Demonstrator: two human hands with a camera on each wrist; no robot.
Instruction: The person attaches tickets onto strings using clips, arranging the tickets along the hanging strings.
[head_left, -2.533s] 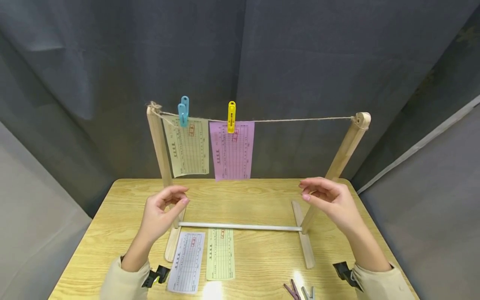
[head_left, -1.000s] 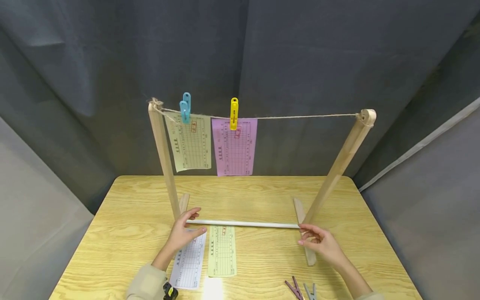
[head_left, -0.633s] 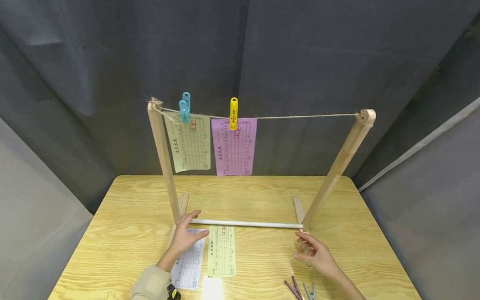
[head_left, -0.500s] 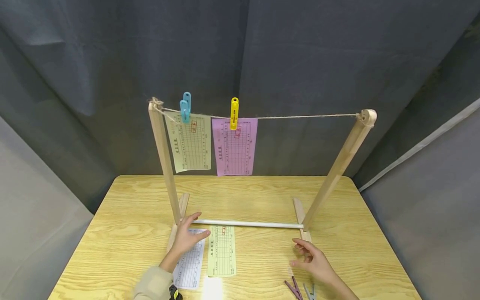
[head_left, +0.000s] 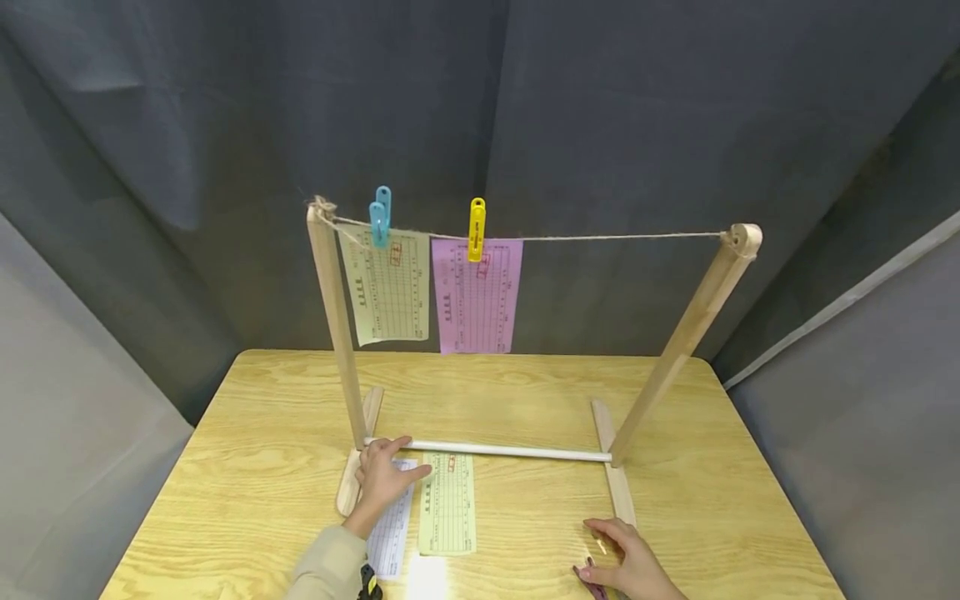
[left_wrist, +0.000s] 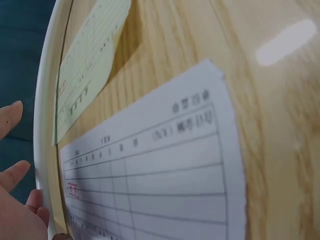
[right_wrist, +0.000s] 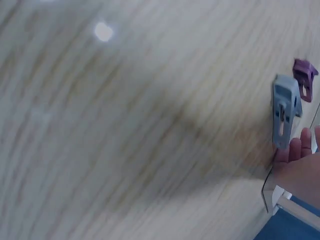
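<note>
My left hand (head_left: 384, 477) has thumb and fingers spread over the far end of a white printed slip (left_wrist: 175, 165), beside the left end of a white rod (head_left: 517, 451). Just right of it lies a pale green slip (head_left: 447, 512). My right hand (head_left: 628, 560) hovers with thumb and fingertips apart over a purple clothespin (right_wrist: 304, 80), its thumb overlapping the pin in the head view. A grey-blue clothespin (right_wrist: 286, 107) is close by, hidden under that hand in the head view. Neither hand holds anything.
A wooden stand with left post (head_left: 335, 333) and right post (head_left: 678, 350) carries a string (head_left: 622, 237). On it, a blue clothespin (head_left: 380, 218) holds a pale green slip (head_left: 390, 292) and a yellow clothespin (head_left: 477, 229) holds a pink slip (head_left: 480, 304). Dark curtains (head_left: 637, 100) stand behind.
Both hands came down from mid-air to the stand's base. The right hand then left the rod's right end and moved nearer to the clothespins. The left hand shifted slightly right and nearer.
</note>
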